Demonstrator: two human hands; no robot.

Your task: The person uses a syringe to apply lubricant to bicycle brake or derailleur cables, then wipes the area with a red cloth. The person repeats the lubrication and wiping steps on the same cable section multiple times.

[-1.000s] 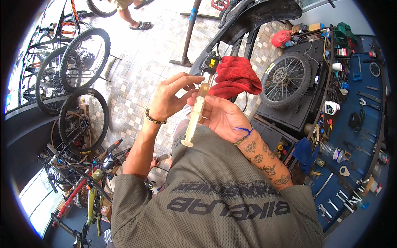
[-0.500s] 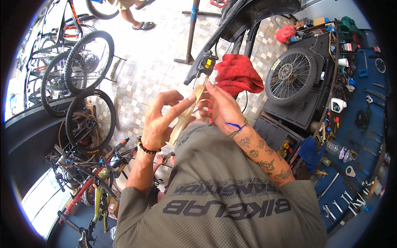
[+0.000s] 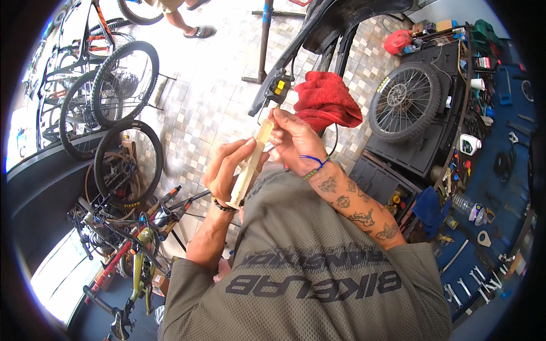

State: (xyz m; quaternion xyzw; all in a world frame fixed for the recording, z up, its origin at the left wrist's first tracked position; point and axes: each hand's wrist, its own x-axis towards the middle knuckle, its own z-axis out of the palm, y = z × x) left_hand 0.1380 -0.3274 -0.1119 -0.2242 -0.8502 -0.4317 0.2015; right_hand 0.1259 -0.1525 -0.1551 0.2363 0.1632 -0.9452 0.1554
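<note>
A translucent yellowish syringe (image 3: 247, 170) slants in front of my chest, its flanged plunger end low and its tip up toward a bicycle brake caliper. My left hand (image 3: 223, 170) is closed round the syringe's barrel from the left side. At the upper end, my right hand (image 3: 296, 136) pinches the syringe's tip between thumb and fingers. Just above these fingers hangs the black brake caliper (image 3: 277, 90) with a yellow block in it; the joint between tip and caliper is mostly hidden. A red towel (image 3: 327, 101) drapes beside the caliper, over part of the bike frame.
A dark bike frame (image 3: 335, 28) stands ahead, near a stand post (image 3: 265, 42). A loose wheel (image 3: 405, 104) lies on a black toolbox (image 3: 398, 153) at right, before a blue tool board (image 3: 506, 187). Several bikes (image 3: 126, 85) crowd the left. A person's sandaled foot (image 3: 200, 32) is at the top.
My left hand has slid lower and closed more round the syringe. The syringe now shows more of its length, and my right hand has shifted slightly left at its tip.
</note>
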